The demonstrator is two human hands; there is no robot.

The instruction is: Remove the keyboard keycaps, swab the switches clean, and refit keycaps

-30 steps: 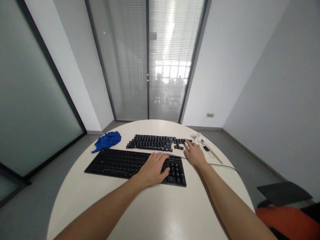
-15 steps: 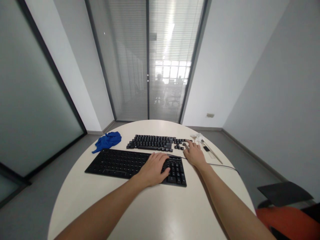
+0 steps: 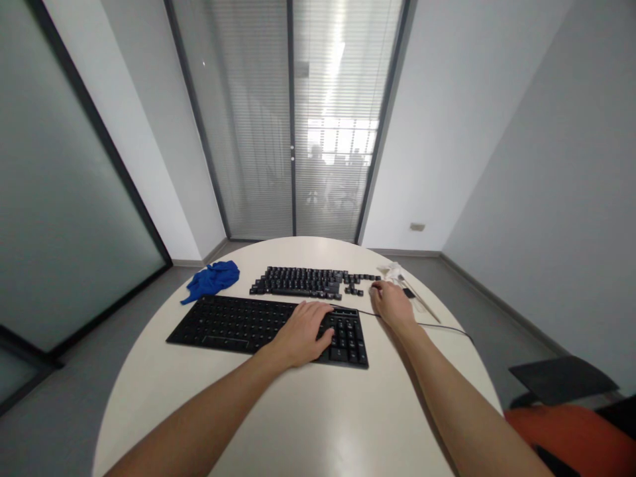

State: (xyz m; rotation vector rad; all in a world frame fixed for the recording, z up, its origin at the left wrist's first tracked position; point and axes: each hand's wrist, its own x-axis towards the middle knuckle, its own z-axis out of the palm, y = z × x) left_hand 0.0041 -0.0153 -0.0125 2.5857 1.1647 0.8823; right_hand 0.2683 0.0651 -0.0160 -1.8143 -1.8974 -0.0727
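Note:
A black keyboard (image 3: 223, 324) lies on the table, most of its main area bare of keycaps, while the number pad (image 3: 348, 341) at its right end has caps on. My left hand (image 3: 304, 331) rests flat over the keyboard's right part, fingers stretched and thumb apart. Beyond it, rows of loose black keycaps (image 3: 303, 281) are laid out in keyboard order. My right hand (image 3: 391, 303) is just right of the smaller keycap groups (image 3: 354, 281), fingers curled in a pinch. A dark keycap seems to be between the fingertips, mostly hidden.
A crumpled blue cloth (image 3: 212, 280) lies at the far left. White crumpled tissue (image 3: 391, 270) and a thin stick (image 3: 424, 305) are at the far right. A black cable (image 3: 447, 327) runs off the right edge of the round table (image 3: 308, 411). An orange and black chair (image 3: 566, 424) stands at right.
My right hand has drawn back slightly to the right from the keycaps, its fingers now curled together. A keycap near its fingertips no longer shows on the table. My left hand stays on the keyboard.

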